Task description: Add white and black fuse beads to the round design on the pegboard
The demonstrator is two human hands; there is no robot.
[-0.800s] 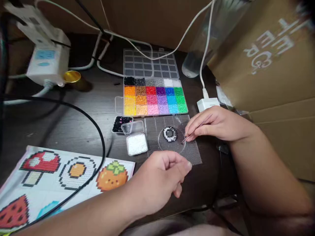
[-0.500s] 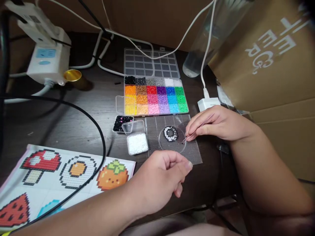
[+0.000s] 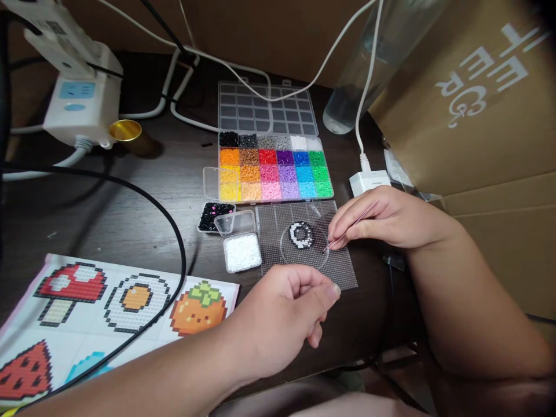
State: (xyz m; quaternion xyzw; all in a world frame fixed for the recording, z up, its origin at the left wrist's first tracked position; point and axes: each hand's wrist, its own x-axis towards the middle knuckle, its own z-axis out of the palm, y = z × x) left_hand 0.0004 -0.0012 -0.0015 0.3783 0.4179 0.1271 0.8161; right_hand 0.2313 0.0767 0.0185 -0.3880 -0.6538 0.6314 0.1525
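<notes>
Desktop (image 3: 121, 231) of dark wood bears everything, with lettered cardboard (image 3: 495, 150) leaning along its right side. A pattern sheet (image 3: 93, 324) at front left shows a mushroom, an egg, an orange fruit and a watermelon slice. Behind the board, an open bead case (image 3: 286, 201) has its gridded lid (image 3: 260, 109) laid back; its four rows of compartments run from black, greys and whites at the rear to yellow, peach, pink, lilac, light blue and green in front. A clear square pegboard (image 3: 339, 272) lies just in front of the case.

Left of the board sit two small boxes: the white-bead box (image 3: 242, 271), full, its clear lid tipped back against the black-bead box (image 3: 216, 231), which has a few pink beads mixed in.

The bead ring (image 3: 294, 236), white and black, lies inside a clear circle on the pegboard, left of the right hand (image 3: 376, 220) and beyond the left hand (image 3: 286, 324). The right hand pinches thin tweezers (image 3: 354, 223), tips down by the circle's right edge; whether they grip a bead is too small to tell. The left hand is curled, thumb against forefinger, above the pegboard's near edge; anything inside it is hidden.
</notes>
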